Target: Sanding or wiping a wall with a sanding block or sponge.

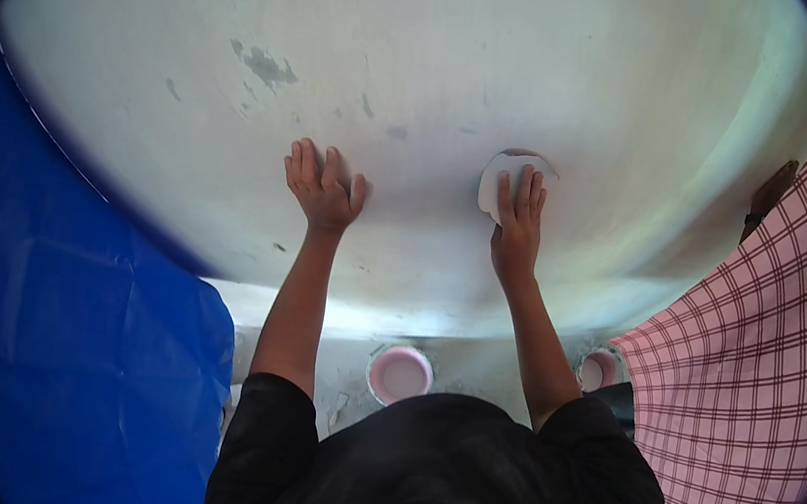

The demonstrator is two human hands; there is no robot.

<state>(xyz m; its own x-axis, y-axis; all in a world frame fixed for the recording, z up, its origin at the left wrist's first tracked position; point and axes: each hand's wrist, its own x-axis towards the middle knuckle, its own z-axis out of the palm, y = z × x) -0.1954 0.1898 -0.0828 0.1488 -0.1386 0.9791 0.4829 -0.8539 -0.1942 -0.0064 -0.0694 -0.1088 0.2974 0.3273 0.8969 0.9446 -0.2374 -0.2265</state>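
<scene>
A large, curved, off-white panel [426, 66] fills the view before me, with grey worn patches [268, 65] at its upper left. My left hand [325, 186] rests palm down on it, thumb apart from the fingers, holding nothing. To its right, my right hand [519, 217] presses a thin round white disc [491, 183] flat against the panel. This disc looks like the back of a sanding sheet, and its far edge curls up. My palm and fingers hide part of it.
Below the panel, a pink-walled bucket [402, 374] stands on the floor, and a second bucket [598, 370] is farther right. Blue sheeting [76, 333] hangs at left. At right is a person in pink checked cloth [729, 367], one hand [774, 188] by the panel's edge.
</scene>
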